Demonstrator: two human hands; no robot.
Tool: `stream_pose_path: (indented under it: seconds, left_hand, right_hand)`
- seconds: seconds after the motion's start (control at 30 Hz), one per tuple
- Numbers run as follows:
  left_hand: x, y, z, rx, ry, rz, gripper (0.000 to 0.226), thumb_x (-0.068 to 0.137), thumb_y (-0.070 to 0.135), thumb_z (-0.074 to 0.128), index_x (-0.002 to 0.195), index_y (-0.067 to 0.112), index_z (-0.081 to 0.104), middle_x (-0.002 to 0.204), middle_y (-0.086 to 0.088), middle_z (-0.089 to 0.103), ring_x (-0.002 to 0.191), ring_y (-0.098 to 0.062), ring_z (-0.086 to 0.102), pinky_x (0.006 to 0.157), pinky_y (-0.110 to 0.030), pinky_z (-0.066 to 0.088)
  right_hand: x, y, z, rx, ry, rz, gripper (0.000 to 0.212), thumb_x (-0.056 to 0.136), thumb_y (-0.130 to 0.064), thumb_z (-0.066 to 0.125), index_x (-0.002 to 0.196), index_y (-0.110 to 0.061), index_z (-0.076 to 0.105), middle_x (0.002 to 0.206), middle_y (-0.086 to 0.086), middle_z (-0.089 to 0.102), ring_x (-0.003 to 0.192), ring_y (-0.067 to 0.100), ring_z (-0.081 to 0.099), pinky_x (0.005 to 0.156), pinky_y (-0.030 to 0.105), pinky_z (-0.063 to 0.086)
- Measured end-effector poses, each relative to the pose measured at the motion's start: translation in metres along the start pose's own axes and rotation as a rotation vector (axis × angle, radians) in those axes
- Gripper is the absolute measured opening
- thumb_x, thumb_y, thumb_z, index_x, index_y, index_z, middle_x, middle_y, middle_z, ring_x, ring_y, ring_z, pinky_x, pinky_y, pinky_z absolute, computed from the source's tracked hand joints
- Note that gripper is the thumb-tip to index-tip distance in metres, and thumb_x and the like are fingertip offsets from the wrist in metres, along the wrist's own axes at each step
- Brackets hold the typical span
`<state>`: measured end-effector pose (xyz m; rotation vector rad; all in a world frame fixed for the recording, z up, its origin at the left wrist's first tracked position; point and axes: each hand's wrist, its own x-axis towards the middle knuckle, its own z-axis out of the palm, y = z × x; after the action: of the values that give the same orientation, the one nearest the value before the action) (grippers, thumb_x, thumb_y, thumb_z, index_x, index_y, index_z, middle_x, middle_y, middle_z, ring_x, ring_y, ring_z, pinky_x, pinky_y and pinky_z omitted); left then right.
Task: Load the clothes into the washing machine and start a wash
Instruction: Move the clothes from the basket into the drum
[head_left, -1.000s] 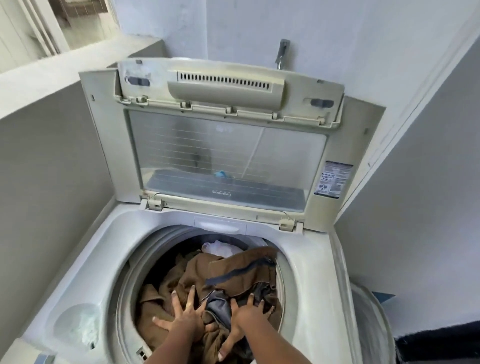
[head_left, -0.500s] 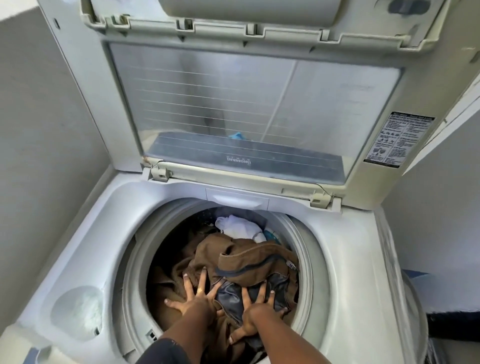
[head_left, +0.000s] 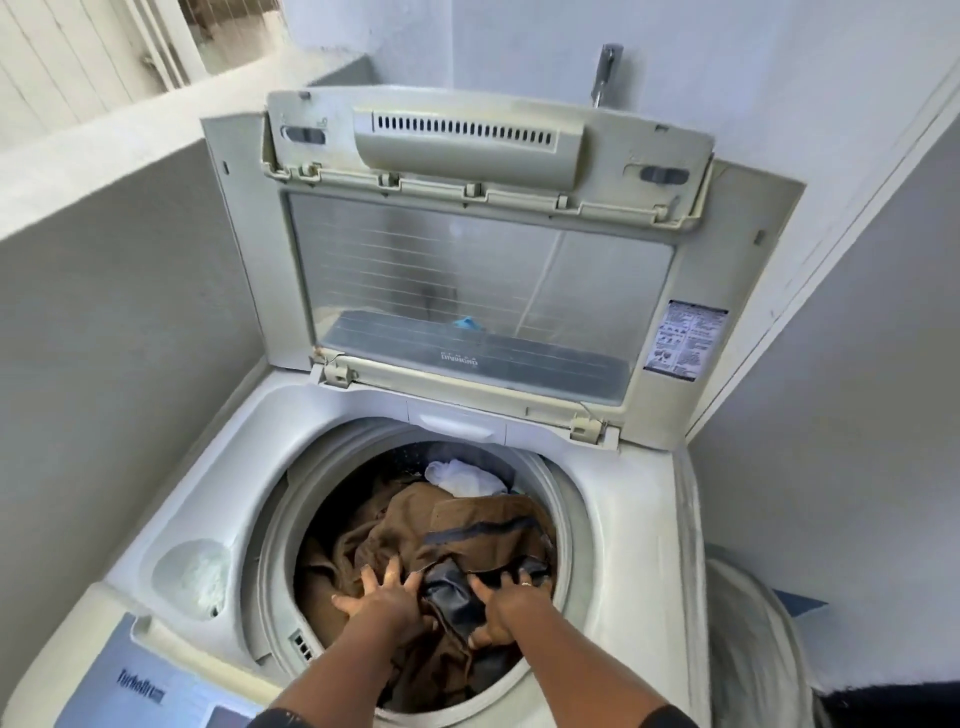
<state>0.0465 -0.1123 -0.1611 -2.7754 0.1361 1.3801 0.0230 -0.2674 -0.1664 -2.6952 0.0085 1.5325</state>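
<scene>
One washing machine (head_left: 639, 525) with one raised lid (head_left: 483, 291). Two hands: left hand (head_left: 387, 597) and right hand (head_left: 506, 605). Under the hands, one brown garment (head_left: 467, 525) and one dark garment (head_left: 449, 590); beyond them, one white cloth (head_left: 462, 478).

Clothes (head_left: 415, 540) lay in the drum (head_left: 563, 519), both hands on them, lid (head_left: 467, 260) stood behind, tap (head_left: 605, 73) farther back.
</scene>
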Motion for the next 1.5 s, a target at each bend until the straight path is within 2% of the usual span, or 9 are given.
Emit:
stream_pose_path:
  seconds: [0.47,0.63,0.73,0.87,1.03,1.17,1.3,1.4,1.5]
  left_hand:
    - [-0.119,0.098,0.005,-0.070,0.602,-0.029,0.064,0.098,0.034,0.027,0.150,0.015,-0.004,0.159,0.001,-0.007,0.146,-0.025,-0.006,0.114,-0.058,0.001]
    - [-0.154,0.162,-0.004,-0.138,0.811,0.006,0.063,0.098,0.029,0.024,0.149,0.009,-0.008,0.158,-0.003,-0.009,0.146,-0.025,-0.006,0.115,-0.054,0.002]
    - [-0.159,0.207,-0.009,-0.250,0.970,0.054,0.065,0.087,0.027,0.004,0.149,0.007,0.005,0.159,-0.007,0.004,0.146,-0.027,0.003,0.115,-0.053,0.004]
    - [-0.154,0.288,-0.011,-0.372,1.084,0.190,0.072,0.078,0.022,0.006,0.145,0.003,0.025,0.153,-0.013,0.025,0.142,-0.029,0.022,0.116,-0.050,0.009]
    - [-0.113,0.382,0.024,-0.300,0.936,0.350,0.070,0.076,0.017,0.019,0.143,-0.003,0.029,0.150,-0.018,0.030,0.141,-0.031,0.028,0.115,-0.047,0.017]
    - [-0.022,0.429,0.093,-0.218,0.844,0.417,0.060,0.066,0.018,0.033,0.119,0.003,0.055,0.112,-0.012,0.067,0.106,-0.025,0.063,0.090,-0.040,0.050]
    - [0.051,0.431,0.202,-0.193,0.581,0.301,0.057,0.080,0.010,0.032,0.137,0.004,0.037,0.138,-0.020,0.046,0.128,-0.031,0.047,0.108,-0.043,0.034]
    - [0.097,0.415,0.282,-0.192,0.476,0.270,0.056,0.074,0.006,0.039,0.128,-0.002,0.051,0.126,-0.024,0.057,0.115,-0.038,0.057,0.096,-0.051,0.047]
    - [0.148,0.399,0.340,-0.079,0.348,0.226,0.062,0.083,0.004,0.041,0.144,0.002,0.029,0.146,-0.017,0.036,0.136,-0.031,0.033,0.115,-0.040,0.027]
  right_hand:
    - [-0.110,0.056,0.002,-0.116,0.531,-0.241,0.062,0.098,-0.047,0.030,0.149,-0.036,-0.004,0.159,0.010,-0.009,0.147,0.029,-0.010,0.117,0.050,-0.002]
    - [-0.147,0.101,-0.008,-0.045,0.743,-0.357,0.059,0.100,-0.026,0.030,0.151,-0.029,0.001,0.159,0.009,-0.011,0.147,0.029,-0.012,0.118,0.046,0.000]
    - [-0.164,0.142,-0.011,0.015,0.824,-0.380,0.062,0.099,-0.017,0.034,0.151,-0.025,0.001,0.159,0.009,-0.009,0.147,0.030,-0.010,0.118,0.044,0.002]
    - [-0.172,0.216,-0.007,0.107,0.897,-0.337,0.065,0.096,-0.014,0.039,0.151,-0.021,0.004,0.159,0.010,-0.004,0.147,0.031,-0.002,0.119,0.040,0.007]
    - [-0.139,0.313,0.042,0.331,0.851,-0.183,0.063,0.098,-0.016,0.041,0.151,-0.017,0.006,0.159,0.013,-0.002,0.147,0.031,-0.001,0.120,0.036,0.006]
    - [-0.071,0.375,0.115,0.512,0.796,-0.044,0.061,0.099,-0.019,0.042,0.151,-0.017,0.010,0.159,0.009,0.000,0.148,0.026,0.000,0.119,0.031,0.010]
    - [0.011,0.406,0.204,0.654,0.676,0.080,0.056,0.099,-0.022,0.040,0.149,-0.015,0.017,0.158,0.006,0.010,0.147,0.020,0.010,0.116,0.028,0.017]
    - [0.074,0.405,0.257,0.768,0.556,0.108,0.053,0.099,-0.021,0.041,0.148,-0.011,0.022,0.158,0.008,0.015,0.146,0.021,0.016,0.116,0.030,0.020]
    - [0.143,0.397,0.298,0.784,0.432,0.123,0.046,0.099,-0.017,0.041,0.143,-0.008,0.032,0.154,0.012,0.023,0.142,0.026,0.026,0.113,0.033,0.027]
